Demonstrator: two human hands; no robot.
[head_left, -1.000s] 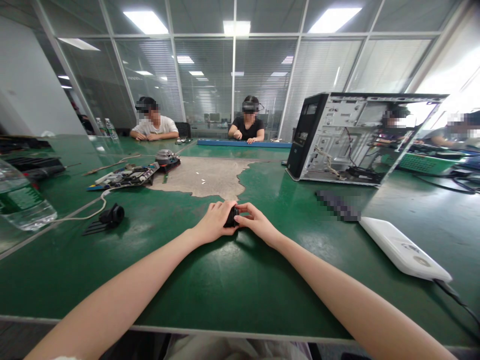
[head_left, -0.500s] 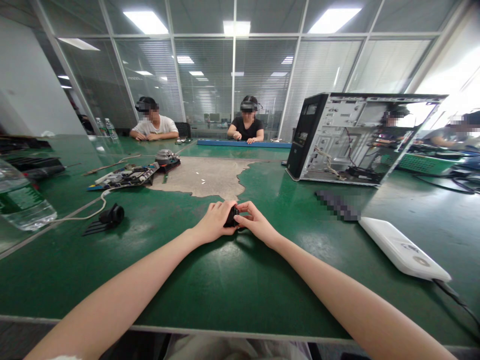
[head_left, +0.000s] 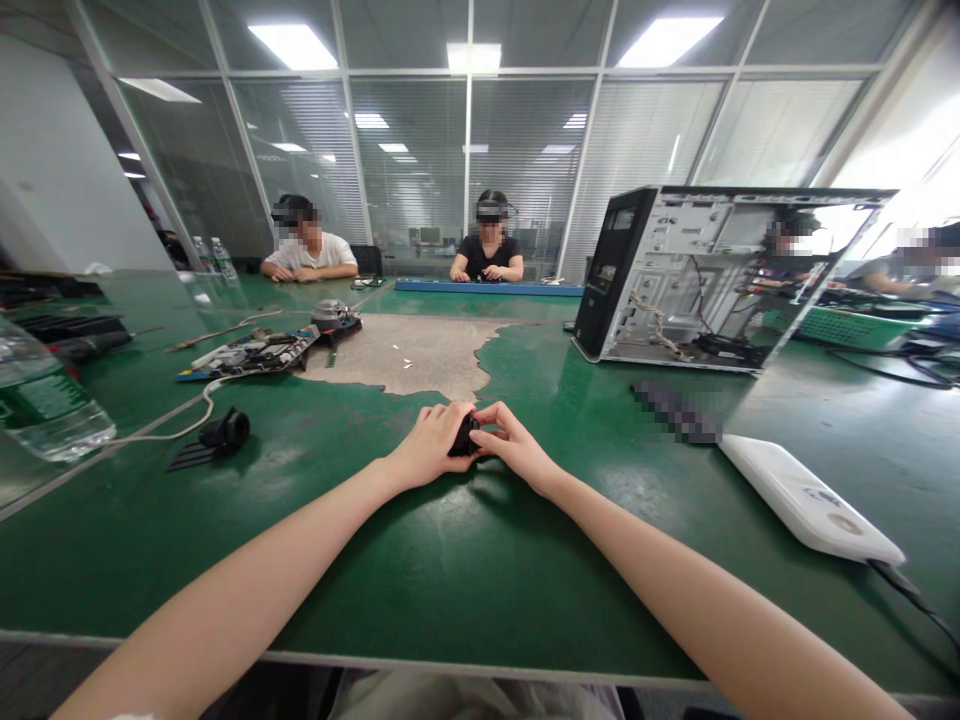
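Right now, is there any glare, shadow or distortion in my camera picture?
Head view: window glare at upper right, sheen on the green table; head view: soft shadow below the right hand; head view: little detail on the black object in the left hand; head view: wide-angle stretching toward the edges.

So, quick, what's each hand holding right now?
Left hand: closed around a small black object, its exact shape and material unclear.
Right hand: thumb and fingers closed on that object's right side.
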